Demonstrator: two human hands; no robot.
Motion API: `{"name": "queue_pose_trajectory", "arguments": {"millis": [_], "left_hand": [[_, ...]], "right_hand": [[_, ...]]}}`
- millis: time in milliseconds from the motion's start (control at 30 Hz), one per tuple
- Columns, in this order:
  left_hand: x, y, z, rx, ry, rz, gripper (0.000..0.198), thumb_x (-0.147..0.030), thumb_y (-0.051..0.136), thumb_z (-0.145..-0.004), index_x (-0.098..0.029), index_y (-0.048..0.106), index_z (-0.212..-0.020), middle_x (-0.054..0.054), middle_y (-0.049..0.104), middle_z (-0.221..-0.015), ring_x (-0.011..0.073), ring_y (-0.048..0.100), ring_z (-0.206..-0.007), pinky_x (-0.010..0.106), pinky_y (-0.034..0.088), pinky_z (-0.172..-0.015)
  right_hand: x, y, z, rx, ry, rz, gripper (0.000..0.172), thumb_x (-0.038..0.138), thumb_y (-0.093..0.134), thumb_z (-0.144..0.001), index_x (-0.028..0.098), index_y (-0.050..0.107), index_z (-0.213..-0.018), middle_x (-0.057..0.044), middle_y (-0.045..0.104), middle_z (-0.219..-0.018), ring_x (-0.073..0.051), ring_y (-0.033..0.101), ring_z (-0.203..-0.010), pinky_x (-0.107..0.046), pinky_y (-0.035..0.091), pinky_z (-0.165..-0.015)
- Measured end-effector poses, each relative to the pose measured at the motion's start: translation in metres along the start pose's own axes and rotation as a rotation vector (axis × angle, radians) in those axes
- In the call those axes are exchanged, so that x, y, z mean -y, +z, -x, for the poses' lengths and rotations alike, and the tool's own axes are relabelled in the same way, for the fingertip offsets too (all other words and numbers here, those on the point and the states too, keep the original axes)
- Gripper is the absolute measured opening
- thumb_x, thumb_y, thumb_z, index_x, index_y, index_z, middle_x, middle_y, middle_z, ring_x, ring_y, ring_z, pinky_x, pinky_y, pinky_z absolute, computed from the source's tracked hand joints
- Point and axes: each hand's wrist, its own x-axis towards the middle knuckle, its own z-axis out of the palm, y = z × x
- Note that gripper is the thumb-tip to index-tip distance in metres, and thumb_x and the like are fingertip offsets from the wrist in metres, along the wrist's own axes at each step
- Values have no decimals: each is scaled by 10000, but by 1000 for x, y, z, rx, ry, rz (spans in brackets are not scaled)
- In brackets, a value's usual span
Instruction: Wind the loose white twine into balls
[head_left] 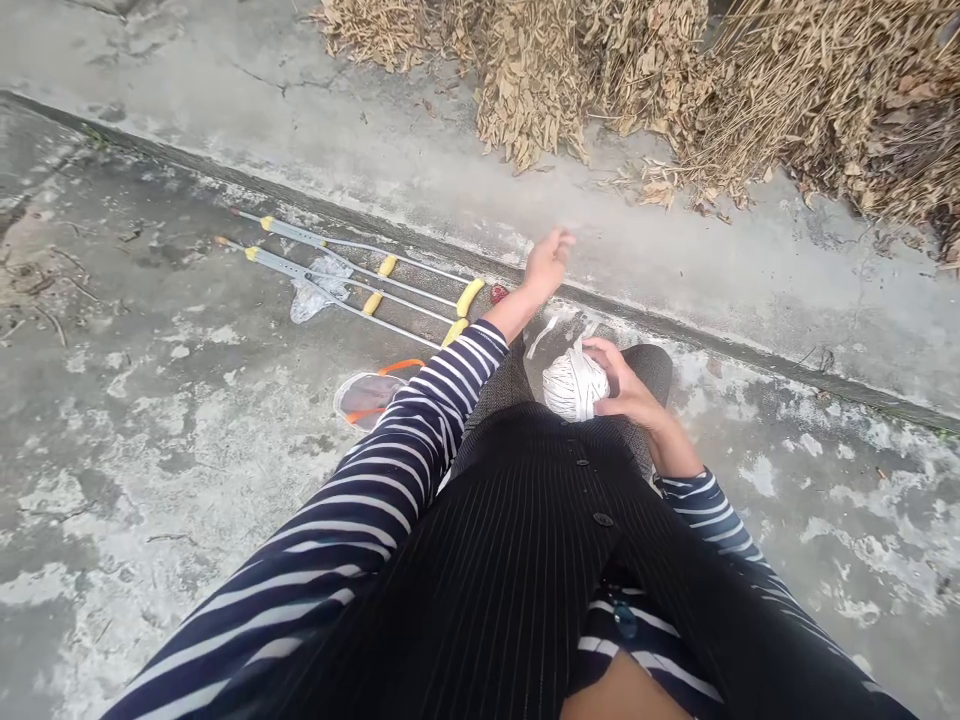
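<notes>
My right hand (628, 388) is wrapped around the right side of a wound ball of white strip-like yarn (571, 386), held between my knees. A loose flat end stands up at the ball's top. My left hand (549, 262) is raised out in front of my left knee, apart from the ball. Its fingers are smeared by motion, so I cannot make out whether anything is in them. White strands (541, 338) show on the ground just beyond the ball.
A pair of metal crutches (352, 275) with yellow pads lies on the concrete at the left, over a clear plastic bag (321, 288). Nearer is a whitish bag (367, 398) with orange trim. A low concrete ledge (420, 170) crosses ahead, bearing dried plants (540, 90).
</notes>
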Motion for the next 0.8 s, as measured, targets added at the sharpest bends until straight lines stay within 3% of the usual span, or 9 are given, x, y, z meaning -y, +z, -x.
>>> {"name": "queue_pose_trajectory", "arguments": {"millis": [200, 300, 467, 667, 800], "left_hand": [[7, -27, 55, 566, 34, -109, 244, -248, 710, -864, -124, 765, -1066, 127, 784, -1070, 228, 707, -1088, 411, 462, -1094], [10, -38, 77, 695, 0, -112, 284, -279, 764, -804, -152, 784, -1057, 118, 785, -1107, 244, 702, -1120, 415, 462, -1092], [19, -30, 88, 742, -30, -112, 303, -232, 799, -725, -153, 797, -1018, 115, 790, -1089, 266, 698, -1121, 424, 481, -1063], [18, -7, 78, 750, 45, -147, 187, -245, 758, -755, -159, 807, -914, 74, 800, -948, 244, 719, -1008, 374, 515, -981], [19, -7, 67, 616, 97, -223, 190, -288, 679, -836, -133, 788, -850, 43, 782, -857, 199, 706, -884, 295, 515, -882]], "right_hand": [[3, 2, -4, -85, -38, -91, 1013, 376, 860, -563, 345, 380, -1454, -65, 586, -1361, -339, 544, -1291, -483, 422, -1109], [5, 1, -5, -110, -84, -126, 984, 414, 851, -569, 346, 430, -1456, -50, 582, -1387, -338, 525, -1324, -472, 387, -1152], [14, 1, -7, -114, -100, -90, 960, 433, 852, -573, 351, 487, -1457, -38, 587, -1384, -340, 506, -1340, -478, 347, -1184], [33, 4, 0, -117, -112, -73, 908, 435, 850, -568, 339, 547, -1418, -30, 548, -1465, -358, 452, -1402, -489, 325, -1204], [34, 4, 5, -107, -138, -110, 827, 356, 837, -576, 335, 598, -1367, -8, 548, -1478, -346, 451, -1411, -462, 330, -1206]]}}
